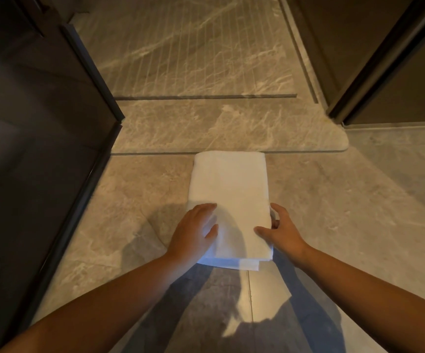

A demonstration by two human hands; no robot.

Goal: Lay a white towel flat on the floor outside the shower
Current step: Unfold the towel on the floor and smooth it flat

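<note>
Left grip (196,233) flat, fingers straight, on folded white towel (229,184), right grip (280,230) pinching its edge

White towel (229,189) on beige marble floor (333,200) veined white; dark brown door (28,123).

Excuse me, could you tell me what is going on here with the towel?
A person has both hands on a folded white towel lying on the stone floor, just before the shower threshold. The left hand rests flat on its near left part; the right hand pinches its right edge. The towel is not yet spread out.
</note>
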